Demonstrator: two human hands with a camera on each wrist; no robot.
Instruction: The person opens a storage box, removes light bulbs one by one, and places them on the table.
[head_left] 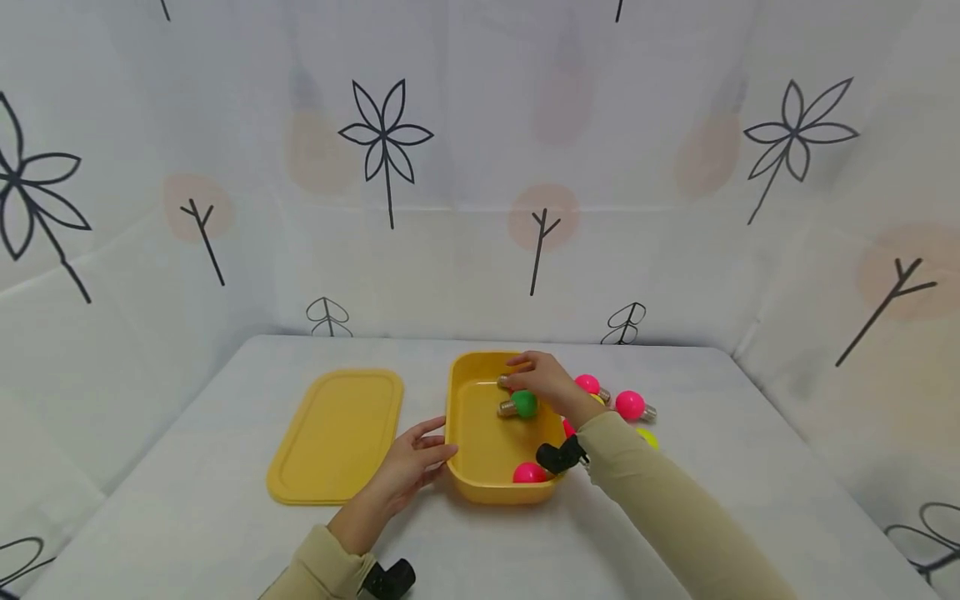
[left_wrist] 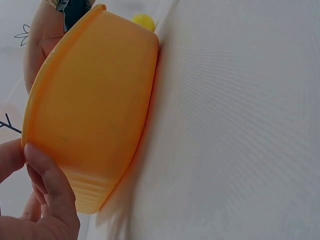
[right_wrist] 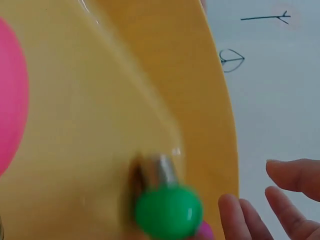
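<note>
Neighbouring right grip, green bulb, in tub

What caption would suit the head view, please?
Left hand touches a yellow box; right hand reaches over it, near a green bulb.

Head view high, wrist views close, sharing tub

Gripping the yellow tub by its left rim with the left hand now, poising the right hand beside the green light bulb inside
</note>
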